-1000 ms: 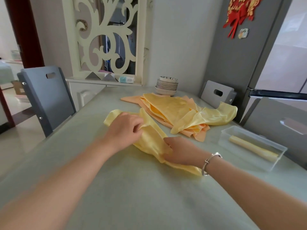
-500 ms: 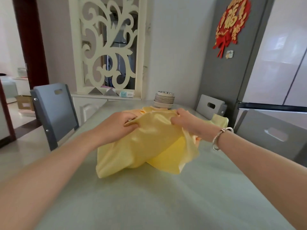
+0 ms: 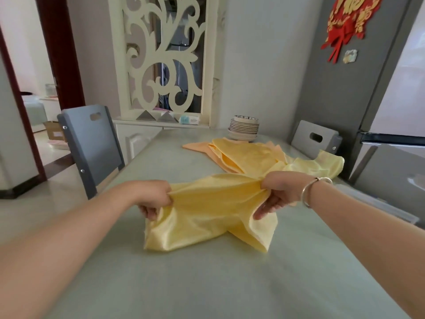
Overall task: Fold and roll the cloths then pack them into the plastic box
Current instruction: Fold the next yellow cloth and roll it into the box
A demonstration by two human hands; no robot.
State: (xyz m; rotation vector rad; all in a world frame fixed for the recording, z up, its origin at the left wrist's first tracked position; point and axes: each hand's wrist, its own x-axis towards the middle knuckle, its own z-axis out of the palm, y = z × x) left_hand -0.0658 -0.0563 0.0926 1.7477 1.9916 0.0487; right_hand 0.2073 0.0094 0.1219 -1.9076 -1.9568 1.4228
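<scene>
Left hand (image 3: 153, 198): gripping the yellow cloth (image 3: 211, 212) at its left edge.
Right hand (image 3: 279, 192): pinching the right edge.
Cloth: stretched between them, lower end draped on the table (image 3: 184, 284).
Pile (image 3: 250, 157): behind.

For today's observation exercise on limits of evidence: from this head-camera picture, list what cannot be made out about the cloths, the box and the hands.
- Plastic box, head view: mostly hidden behind the right forearm; contents unseen.
- Cloth pile: layers overlap, so the count is unclear.
- Yellow cloth: bunched between left hand and right hand; fold state unreadable.
- Left fingertips: buried in fabric.
</scene>
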